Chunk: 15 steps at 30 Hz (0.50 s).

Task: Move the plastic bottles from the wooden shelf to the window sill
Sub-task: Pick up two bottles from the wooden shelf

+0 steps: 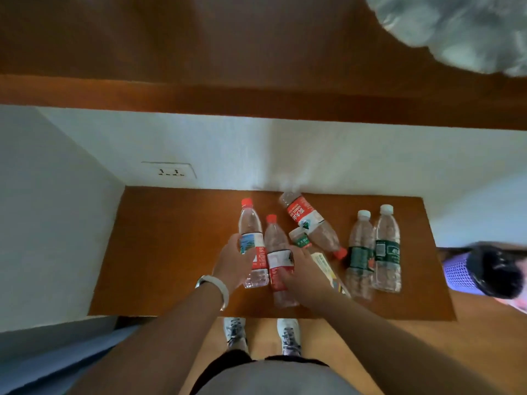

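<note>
currently on the wooden shelf [171, 252], all bottles clear and seemingly empty: two red-capped bottles upright, the left one [252, 243] wrapped by the left hand [233, 262], the next [278, 260] by the right hand [306, 273], fingers curled round each; behind these a red-label bottle [309, 223] lying down; toward the shelf's right end two green-label, white-capped bottles [373, 252] upright, touching.

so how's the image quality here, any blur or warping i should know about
Head view: wide-angle warping bows the wooden shelf edges; the dark object at the right edge is motion-blurred; the plastic bottles are soft, labels barely legible; lighting is dim and warm, without harsh glare.
</note>
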Tool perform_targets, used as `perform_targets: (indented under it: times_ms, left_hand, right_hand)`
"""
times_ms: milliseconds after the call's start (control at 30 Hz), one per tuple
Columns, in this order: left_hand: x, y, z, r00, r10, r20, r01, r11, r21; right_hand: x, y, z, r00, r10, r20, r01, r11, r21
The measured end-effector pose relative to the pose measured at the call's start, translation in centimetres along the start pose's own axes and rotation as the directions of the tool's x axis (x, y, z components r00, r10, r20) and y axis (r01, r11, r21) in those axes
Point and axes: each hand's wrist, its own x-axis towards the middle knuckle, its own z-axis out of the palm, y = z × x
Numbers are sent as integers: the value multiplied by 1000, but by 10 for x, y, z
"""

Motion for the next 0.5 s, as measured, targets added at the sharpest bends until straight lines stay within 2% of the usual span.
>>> perform_targets:
  times_ms: [167, 333, 500]
  left_hand:
    - [21, -5, 3, 989, -101, 105, 114, 986, -120]
    - [40, -11, 2, 985, -123, 125, 126, 992, -17]
    - [47, -13, 0, 988, -111, 112, 113, 993, -15]
  right_hand:
    - [8, -9, 18, 992, 117, -35, -115, 992, 49]
    - [19, -14, 32, 971, 222, -84, -218, 974, 55]
    - [25, -12, 41, 952, 295, -80, -289, 954, 81]
